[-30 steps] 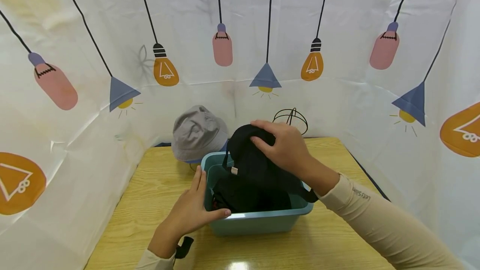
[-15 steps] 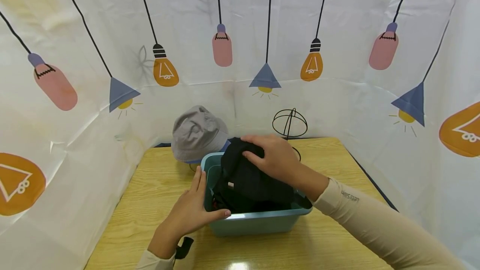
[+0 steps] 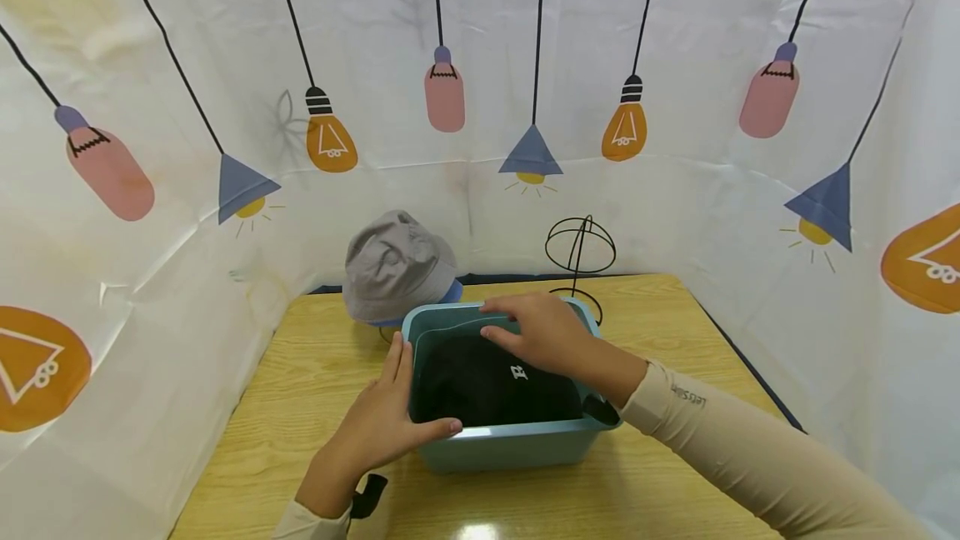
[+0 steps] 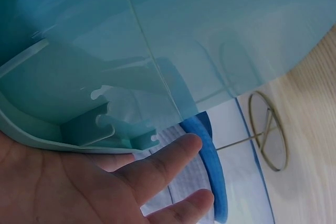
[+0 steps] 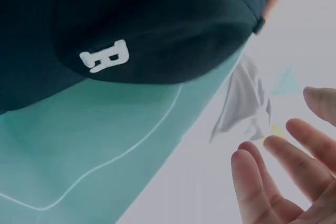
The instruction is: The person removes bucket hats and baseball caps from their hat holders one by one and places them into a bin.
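Note:
A black cap (image 3: pixel 480 382) with a white letter on its front lies inside a teal plastic basin (image 3: pixel 517 448). In the right wrist view the cap's letter (image 5: pixel 107 57) faces the camera. My right hand (image 3: pixel 543 332) hovers over the basin's far right part, fingers loosely bent and holding nothing. My left hand (image 3: pixel 375 419) rests against the basin's near left corner, its thumb along the front rim and its fingers extended along the left side. From the left wrist camera, those fingers reach past the basin's translucent wall. Other contents of the basin are hidden under the cap.
Behind the basin on the left, a grey bucket hat (image 3: pixel 397 269) sits over something blue (image 3: pixel 452 293). A black wire hat stand (image 3: pixel 576 261) is behind on the right. The wooden table (image 3: pixel 300 382) backs onto a white sheet printed with lamps.
My right hand has lowered the black cap into the basin and let go of it. The white letter now shows. My left hand has stayed at the basin's corner.

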Tool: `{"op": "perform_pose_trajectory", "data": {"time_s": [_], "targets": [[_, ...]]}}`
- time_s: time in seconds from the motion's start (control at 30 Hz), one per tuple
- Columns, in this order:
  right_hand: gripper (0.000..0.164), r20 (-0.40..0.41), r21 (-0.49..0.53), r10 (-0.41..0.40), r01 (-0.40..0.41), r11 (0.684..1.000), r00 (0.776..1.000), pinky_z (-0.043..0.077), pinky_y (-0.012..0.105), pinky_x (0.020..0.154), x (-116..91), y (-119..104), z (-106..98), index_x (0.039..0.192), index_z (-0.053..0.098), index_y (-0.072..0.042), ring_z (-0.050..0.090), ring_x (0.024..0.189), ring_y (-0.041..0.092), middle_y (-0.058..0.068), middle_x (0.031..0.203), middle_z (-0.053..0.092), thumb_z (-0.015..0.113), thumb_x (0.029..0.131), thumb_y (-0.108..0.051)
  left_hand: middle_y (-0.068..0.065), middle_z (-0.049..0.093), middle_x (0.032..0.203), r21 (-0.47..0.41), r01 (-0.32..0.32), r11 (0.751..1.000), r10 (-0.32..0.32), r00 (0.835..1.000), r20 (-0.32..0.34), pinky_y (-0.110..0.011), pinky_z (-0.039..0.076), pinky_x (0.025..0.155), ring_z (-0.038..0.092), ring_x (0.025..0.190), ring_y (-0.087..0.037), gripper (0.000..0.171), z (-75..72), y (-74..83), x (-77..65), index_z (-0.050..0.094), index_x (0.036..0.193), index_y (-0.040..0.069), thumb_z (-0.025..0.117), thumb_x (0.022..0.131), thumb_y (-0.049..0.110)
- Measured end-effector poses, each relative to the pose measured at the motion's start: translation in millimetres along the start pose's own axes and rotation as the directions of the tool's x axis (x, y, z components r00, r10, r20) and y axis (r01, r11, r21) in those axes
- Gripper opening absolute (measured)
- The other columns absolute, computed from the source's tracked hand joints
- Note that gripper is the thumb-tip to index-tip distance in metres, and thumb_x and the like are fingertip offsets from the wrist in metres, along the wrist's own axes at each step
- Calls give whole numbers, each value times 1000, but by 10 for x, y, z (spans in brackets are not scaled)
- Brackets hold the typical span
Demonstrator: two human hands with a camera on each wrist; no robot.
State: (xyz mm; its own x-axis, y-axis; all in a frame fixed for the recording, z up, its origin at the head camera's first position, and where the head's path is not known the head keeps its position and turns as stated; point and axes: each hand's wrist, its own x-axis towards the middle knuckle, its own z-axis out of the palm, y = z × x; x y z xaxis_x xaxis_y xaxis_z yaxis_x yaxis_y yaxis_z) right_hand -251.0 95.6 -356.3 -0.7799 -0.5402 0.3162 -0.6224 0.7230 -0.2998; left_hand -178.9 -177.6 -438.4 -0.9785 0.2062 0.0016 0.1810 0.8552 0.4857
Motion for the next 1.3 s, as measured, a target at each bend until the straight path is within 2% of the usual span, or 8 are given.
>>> {"op": "perform_pose_trajectory", "data": {"time_s": [0.13, 0.27, 0.33, 0.43, 0.53, 0.7, 0.87, 1.3], "targets": [[38, 47, 4, -14, 14, 1000, 999, 61, 38, 86, 11, 3, 5, 131, 72, -30, 74, 101, 10, -9, 128, 74, 69, 98, -48, -7, -8, 175, 0, 4, 1000, -4, 1000, 1, -69, 41, 109, 44, 144, -49, 139, 1, -3, 2, 2, 168, 10, 62, 72, 92], [42, 202, 9, -73, 73, 997, 977, 54, 45, 105, 39, 7, 12, 137, 68, -30, 65, 127, 16, -5, 145, 64, 69, 98, -47, -7, -9, 175, 1, 2, 1000, -2, 1000, 5, -68, 44, 107, 46, 142, -51, 138, -2, -9, -6, 2, 168, 10, 62, 73, 91], [49, 317, 8, -131, 136, 991, 939, 46, 48, 114, 57, 4, 22, 145, 61, -32, 55, 140, 19, -3, 155, 55, 70, 98, -44, -7, -9, 175, 2, -1, 1000, 1, 1000, 6, -67, 45, 107, 47, 141, -50, 138, -5, -9, -11, 2, 167, 9, 62, 74, 91], [64, 481, 5, -215, 243, 970, 850, 43, 50, 117, 80, -7, 48, 155, 48, -39, 47, 147, 25, 0, 166, 39, 74, 97, -40, -7, -10, 175, 2, -2, 1000, 2, 1000, 6, -66, 47, 105, 49, 140, -50, 137, -10, -7, -18, 3, 167, 9, 62, 74, 90], [79, 585, 2, -258, 317, 949, 769, 44, 50, 116, 106, -24, 97, 158, 37, -47, 46, 147, 28, 1, 171, 28, 79, 93, -33, -5, -12, 174, 3, 5, 1000, -5, 1000, 11, -65, 47, 105, 48, 141, -49, 137, -12, -10, -23, 1, 167, 9, 62, 74, 90], [87, 664, -25, -255, 362, 932, 703, 44, 45, 116, 170, -18, 266, 158, 34, -51, 45, 148, 24, 0, 172, 23, 83, 89, -31, -4, -13, 174, 0, 7, 1000, -7, 1000, 10, -64, 47, 106, 46, 143, -48, 137, -7, -13, -34, 1, 167, 10, 64, 75, 89], [90, 701, -37, -241, 372, 928, 671, 43, 43, 118, 232, -10, 425, 158, 34, -50, 43, 149, 22, 1, 172, 24, 85, 87, -32, -7, -10, 175, -3, -3, 1000, 4, 1000, 5, -61, 49, 105, 48, 142, -46, 136, 4, -10, -33, 1, 167, 9, 65, 75, 87], [91, 733, -67, -240, 419, 906, 636, 43, 40, 117, 324, 2, 654, 157, 38, -49, 45, 148, 20, 1, 169, 32, 87, 86, -23, -6, -11, 175, -18, -16, 1000, 16, 1000, 15, -57, 54, 100, 50, 142, -43, 134, -30, 15, -19, 0, 167, 10, 65, 77, 86]]}}
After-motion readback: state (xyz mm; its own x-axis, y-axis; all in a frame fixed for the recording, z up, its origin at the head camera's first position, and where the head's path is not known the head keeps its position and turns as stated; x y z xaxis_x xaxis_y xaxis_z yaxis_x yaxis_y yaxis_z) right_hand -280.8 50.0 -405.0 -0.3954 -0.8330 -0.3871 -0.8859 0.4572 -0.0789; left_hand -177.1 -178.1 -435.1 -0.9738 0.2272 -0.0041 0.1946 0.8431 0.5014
